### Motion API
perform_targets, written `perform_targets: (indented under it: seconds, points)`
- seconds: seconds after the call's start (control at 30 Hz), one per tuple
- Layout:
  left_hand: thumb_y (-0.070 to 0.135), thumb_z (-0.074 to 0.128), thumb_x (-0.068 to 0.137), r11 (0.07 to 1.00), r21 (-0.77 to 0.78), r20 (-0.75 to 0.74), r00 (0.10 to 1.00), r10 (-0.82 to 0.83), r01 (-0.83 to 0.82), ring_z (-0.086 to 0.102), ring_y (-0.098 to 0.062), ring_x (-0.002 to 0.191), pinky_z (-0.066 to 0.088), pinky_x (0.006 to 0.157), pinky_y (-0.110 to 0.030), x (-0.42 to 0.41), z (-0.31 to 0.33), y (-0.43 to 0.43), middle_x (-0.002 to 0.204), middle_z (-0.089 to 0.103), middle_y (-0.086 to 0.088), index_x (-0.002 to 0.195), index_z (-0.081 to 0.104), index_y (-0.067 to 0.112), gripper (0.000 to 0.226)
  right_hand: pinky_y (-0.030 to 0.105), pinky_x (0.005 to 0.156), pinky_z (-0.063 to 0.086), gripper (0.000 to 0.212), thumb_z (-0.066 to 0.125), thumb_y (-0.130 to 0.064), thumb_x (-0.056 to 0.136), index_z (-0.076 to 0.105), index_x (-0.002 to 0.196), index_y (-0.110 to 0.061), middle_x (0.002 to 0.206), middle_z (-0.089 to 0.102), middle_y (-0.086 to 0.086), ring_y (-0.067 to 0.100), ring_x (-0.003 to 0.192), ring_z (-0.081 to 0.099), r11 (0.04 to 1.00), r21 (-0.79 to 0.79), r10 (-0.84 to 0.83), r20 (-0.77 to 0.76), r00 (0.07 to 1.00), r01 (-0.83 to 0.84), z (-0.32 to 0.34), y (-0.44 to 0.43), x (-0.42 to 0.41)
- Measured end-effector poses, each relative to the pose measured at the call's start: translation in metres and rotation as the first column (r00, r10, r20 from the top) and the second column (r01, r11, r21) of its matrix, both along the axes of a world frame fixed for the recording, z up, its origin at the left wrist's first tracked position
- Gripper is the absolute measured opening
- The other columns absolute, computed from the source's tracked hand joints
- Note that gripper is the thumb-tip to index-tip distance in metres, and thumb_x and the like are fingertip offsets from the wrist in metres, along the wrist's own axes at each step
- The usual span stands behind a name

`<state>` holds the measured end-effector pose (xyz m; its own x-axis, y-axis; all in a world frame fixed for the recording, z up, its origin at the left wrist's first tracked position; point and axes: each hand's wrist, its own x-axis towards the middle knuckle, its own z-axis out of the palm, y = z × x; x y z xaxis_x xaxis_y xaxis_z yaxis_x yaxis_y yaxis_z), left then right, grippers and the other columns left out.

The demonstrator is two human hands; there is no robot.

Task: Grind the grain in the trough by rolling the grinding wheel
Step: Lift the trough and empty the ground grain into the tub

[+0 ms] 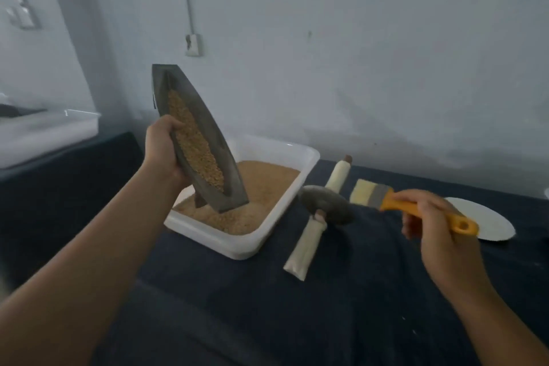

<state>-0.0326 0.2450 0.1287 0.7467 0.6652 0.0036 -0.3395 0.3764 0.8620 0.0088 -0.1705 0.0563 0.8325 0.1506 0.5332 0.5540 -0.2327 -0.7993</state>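
Observation:
My left hand (162,148) grips the dark boat-shaped metal trough (221,175) by its left rim and holds it steeply tilted, its lower end over the white tub (292,154). Tan grain (193,137) lies along the trough's groove. The tub holds a bed of ground tan grain (267,184). My right hand (430,217) holds a paintbrush (383,197) by its orange handle, bristles pointing left, to the right of the tub. The grinding wheel (325,205), a dark stone disc on an axle wrapped in pale cloth, lies on the dark tablecloth between tub and brush.
A white round plate (490,223) lies at the right behind my right hand. A white wall with a socket (193,44) stands behind the table. At the far left sits a white box (44,137) on another dark surface.

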Motion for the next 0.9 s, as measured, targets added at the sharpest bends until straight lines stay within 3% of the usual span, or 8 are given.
perform_targets:
  seconds: [0.07, 0.13, 0.3, 0.4, 0.5, 0.63, 0.8, 0.9]
  points:
    - [0.023, 0.057, 0.079, 1.000, 0.000, -0.023, 0.999, 0.023, -0.023, 0.070, -0.037, 0.092, 0.056, 0.091, -0.063, -0.001, -0.007, 0.027, 0.105, 0.069, -0.015, 0.118, 0.069, 0.012, 0.043, 0.031, 0.054, 0.053, 0.032, 0.041, -0.031, 0.101, 0.072, 0.106, -0.039, 0.073, 0.066, 0.006, 0.021, 0.062, 0.062, 0.992, 0.110, 0.067, -0.011, 0.998, -0.066, 0.014, 0.039, 0.009]
    - [0.024, 0.057, 0.079, 0.999, 0.015, -0.038, 0.999, 0.039, -0.039, 0.069, -0.036, 0.089, 0.060, 0.085, -0.059, 0.001, -0.015, 0.049, 0.103, 0.066, -0.015, 0.117, 0.068, 0.011, 0.041, 0.029, 0.053, 0.056, 0.028, 0.047, -0.024, 0.107, 0.073, 0.103, -0.035, 0.080, 0.074, 0.006, 0.025, 0.060, 0.065, 0.973, 0.187, 0.141, -0.009, 0.990, -0.137, 0.029, 0.084, 0.017]
    - [0.032, 0.059, 0.078, 0.999, 0.021, -0.069, 0.997, 0.039, -0.038, 0.070, -0.037, 0.087, 0.062, 0.073, -0.052, 0.017, -0.029, 0.079, 0.095, 0.070, -0.015, 0.116, 0.070, 0.009, 0.045, 0.028, 0.064, 0.062, 0.019, 0.058, -0.032, 0.108, 0.076, 0.116, -0.032, 0.102, 0.081, -0.002, 0.024, 0.070, 0.074, 0.908, 0.254, 0.350, -0.024, 0.936, -0.333, 0.061, 0.189, 0.034]
    - [0.038, 0.059, 0.080, 0.999, 0.048, -0.092, 0.996, 0.017, -0.012, 0.072, -0.039, 0.099, 0.062, 0.075, -0.051, 0.033, -0.030, 0.083, 0.107, 0.071, -0.017, 0.121, 0.068, 0.012, 0.049, 0.032, 0.065, 0.064, 0.020, 0.060, -0.034, 0.107, 0.076, 0.119, -0.032, 0.102, 0.081, -0.007, 0.022, 0.070, 0.075, 0.894, 0.211, 0.408, -0.020, 0.913, -0.395, 0.078, 0.238, 0.044]
    - [0.043, 0.059, 0.081, 0.994, 0.110, -0.137, 0.990, 0.039, -0.024, 0.069, -0.036, 0.106, 0.060, 0.079, -0.048, 0.049, -0.031, 0.080, 0.113, 0.067, -0.019, 0.113, 0.068, 0.016, 0.043, 0.031, 0.064, 0.064, 0.021, 0.058, -0.040, 0.107, 0.074, 0.120, -0.038, 0.105, 0.080, -0.013, 0.018, 0.072, 0.076, 0.874, 0.161, 0.468, -0.022, 0.883, -0.459, 0.089, 0.275, 0.053]
    - [0.048, 0.061, 0.082, 0.984, 0.180, -0.205, 0.977, 0.052, -0.015, 0.066, -0.037, 0.114, 0.056, 0.099, -0.059, 0.066, -0.041, 0.073, 0.127, 0.064, -0.020, 0.123, 0.066, 0.023, 0.048, 0.029, 0.058, 0.062, 0.023, 0.055, -0.048, 0.107, 0.069, 0.123, -0.044, 0.109, 0.076, -0.019, 0.016, 0.069, 0.076, 0.884, 0.052, 0.467, -0.030, 0.884, -0.465, 0.091, 0.309, 0.066]
    - [0.071, 0.072, 0.080, 0.986, 0.157, -0.143, 0.989, -0.033, 0.056, 0.074, -0.031, 0.109, 0.059, 0.095, -0.050, 0.074, -0.052, 0.069, 0.119, 0.077, -0.005, 0.119, 0.076, 0.028, 0.058, 0.028, 0.063, 0.063, 0.030, 0.055, -0.045, 0.108, 0.066, 0.134, -0.037, 0.117, 0.071, -0.015, 0.011, 0.073, 0.073, 0.871, -0.138, 0.464, -0.085, 0.882, -0.471, 0.068, 0.325, 0.083]
    - [0.076, 0.071, 0.081, 0.981, 0.144, -0.121, 0.986, -0.113, 0.130, 0.077, -0.029, 0.104, 0.061, 0.086, -0.046, 0.074, -0.056, 0.072, 0.114, 0.079, -0.007, 0.105, 0.082, 0.030, 0.053, 0.018, 0.062, 0.057, 0.027, 0.056, -0.041, 0.108, 0.071, 0.130, -0.035, 0.112, 0.073, -0.016, 0.006, 0.068, 0.071, 0.848, -0.195, 0.486, -0.083, 0.870, -0.492, 0.055, 0.315, 0.089]
